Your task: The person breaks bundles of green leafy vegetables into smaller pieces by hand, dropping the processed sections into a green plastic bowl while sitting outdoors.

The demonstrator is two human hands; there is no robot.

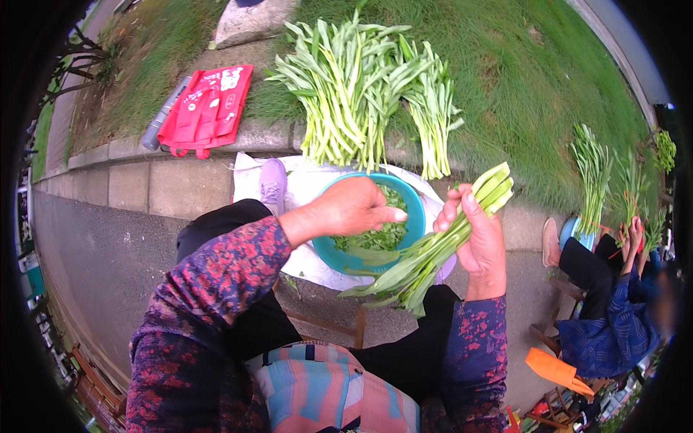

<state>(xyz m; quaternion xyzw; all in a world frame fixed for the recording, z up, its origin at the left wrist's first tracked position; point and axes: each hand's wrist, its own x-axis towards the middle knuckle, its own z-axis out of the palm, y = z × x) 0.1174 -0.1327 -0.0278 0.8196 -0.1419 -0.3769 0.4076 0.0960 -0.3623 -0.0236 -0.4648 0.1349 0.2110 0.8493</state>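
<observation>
The right hand (482, 242) is clenched around a bunch of long green stalks (433, 249), its fingers (456, 209) wrapped over the pale cut ends, which stick up past the knuckles while the leafy tips trail down and to the left, ending just below the blue basin (326, 249). The left hand (354, 208) hovers over that basin with its fingers released and loosely curled, holding nothing that I can make out, though a scrap of leaf could be hidden under the palm. The basin holds a heap of torn green leaves (386, 234) and rests on a white sheet (249, 169) spread over the pavement.

Beyond the basin, on the curb and grass, lie two large bundles of the same stalks (354, 94), laid side by side with their cut ends toward the basin. Left of them, well apart from the basin, a red bag (206, 108) lies flat with a grey tube (164, 114) just beside it. Far to the right of the basin another person (613, 317) in blue sits handling smaller green bunches (593, 173).
</observation>
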